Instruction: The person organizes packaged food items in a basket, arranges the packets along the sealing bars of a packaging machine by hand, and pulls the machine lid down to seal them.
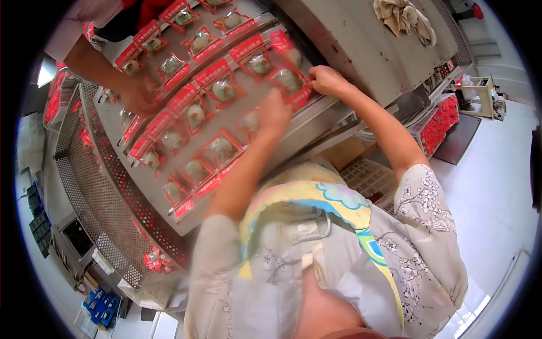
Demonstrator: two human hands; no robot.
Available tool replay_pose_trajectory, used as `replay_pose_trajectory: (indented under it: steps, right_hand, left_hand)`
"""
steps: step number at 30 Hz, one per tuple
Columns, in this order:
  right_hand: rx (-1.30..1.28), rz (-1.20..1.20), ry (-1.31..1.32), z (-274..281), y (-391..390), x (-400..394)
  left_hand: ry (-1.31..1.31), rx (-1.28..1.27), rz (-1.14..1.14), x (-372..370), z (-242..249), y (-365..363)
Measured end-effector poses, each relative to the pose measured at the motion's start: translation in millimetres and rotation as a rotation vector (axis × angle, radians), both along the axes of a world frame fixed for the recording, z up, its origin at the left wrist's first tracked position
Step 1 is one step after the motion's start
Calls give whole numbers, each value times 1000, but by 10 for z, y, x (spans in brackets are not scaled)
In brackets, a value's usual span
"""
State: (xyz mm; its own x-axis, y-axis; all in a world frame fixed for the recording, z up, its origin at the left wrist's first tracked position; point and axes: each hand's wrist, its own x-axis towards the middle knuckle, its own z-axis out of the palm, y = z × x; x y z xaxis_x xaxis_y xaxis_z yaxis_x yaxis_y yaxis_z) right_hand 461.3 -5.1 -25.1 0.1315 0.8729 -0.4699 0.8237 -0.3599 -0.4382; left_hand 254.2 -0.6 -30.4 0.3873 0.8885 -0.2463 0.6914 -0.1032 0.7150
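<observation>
My right hand is closed, its fingertips at the red edge of a clear packet with a pale round, egg-like item inside. My left hand is smeared by motion over the metal tray, close to that packet and above another blurred packet. Whether its fingers hold anything does not show. Rows of similar red-edged packets lie on the metal surface, among them one packet left of my hands and another packet nearer my body.
Across the surface, another person's hand reaches over the far row of packets. A perforated metal guard curves along the left. At the upper right, a crumpled cloth lies on a metal cover. A crate of red packets stands right.
</observation>
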Motion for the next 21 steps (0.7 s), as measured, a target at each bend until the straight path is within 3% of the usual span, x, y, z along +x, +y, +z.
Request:
replay_pose_trajectory:
  steps: [2, 11, 13, 15, 16, 18, 21]
  right_hand:
    - [-34, 7, 88, -13, 66, 39]
    - [-73, -6, 190, -58, -12, 53]
    - [-107, -11, 347, -33, -24, 98]
    - [-237, 63, 279, 37, 12, 32]
    - [-83, 154, 224, -63, -5, 61]
    - [-13, 188, 258, -254, -20, 124]
    - [-134, 161, 344, -373, -5, 158]
  left_hand:
    - [-44, -68, 37, -2, 8, 27]
    - [178, -18, -176, 2, 56, 87]
    - [176, -51, -184, -36, -71, 39]
    - [168, -67, -191, -45, 25, 56]
    - [66, 30, -189, -68, -10, 27]
    - [72, -73, -156, -47, 108, 30]
    - [19, -77, -176, -103, 63, 6]
